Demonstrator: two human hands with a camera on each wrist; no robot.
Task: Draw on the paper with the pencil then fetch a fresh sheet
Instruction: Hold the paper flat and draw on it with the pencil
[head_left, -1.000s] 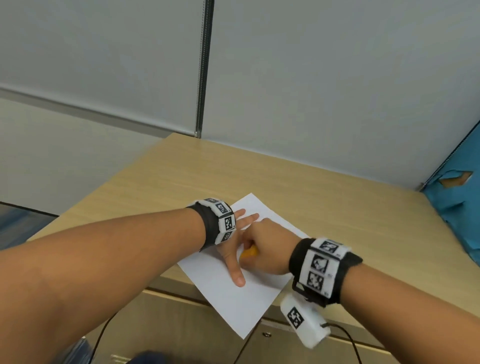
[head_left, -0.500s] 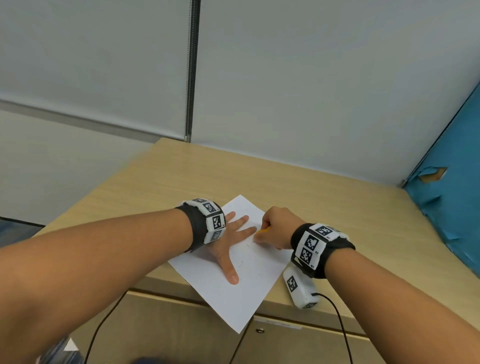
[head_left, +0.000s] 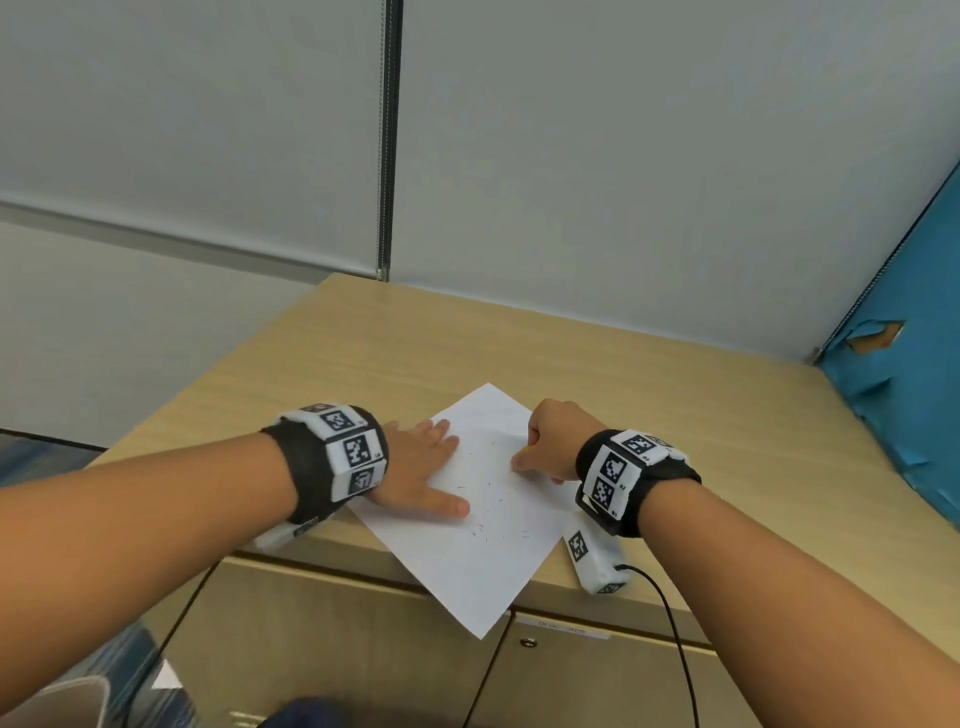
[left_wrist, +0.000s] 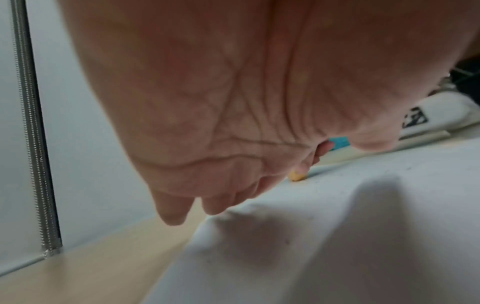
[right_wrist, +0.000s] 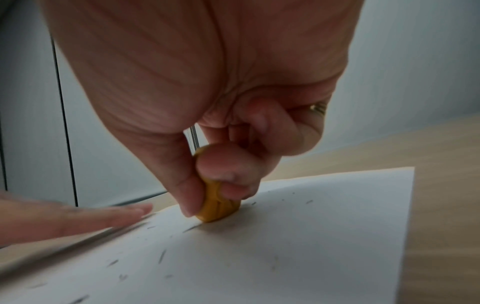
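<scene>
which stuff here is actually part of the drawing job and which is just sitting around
In the job:
paper, marked with short strokes
yellow pencil, gripped by the right hand
left hand, flat on the paper

Just there:
wooden desk
blue panel
wall blind

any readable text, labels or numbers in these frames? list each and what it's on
No text reads cleanly.
Left wristband: black-and-white square marker codes, tiny print beside them too small to read.
Right wristband: same marker codes, tiny print too small to read.
White device under the right wrist: one marker code, no words.
Cabinet label strip: faint print, blurred.
Paper: pencil dashes only, no writing.
</scene>
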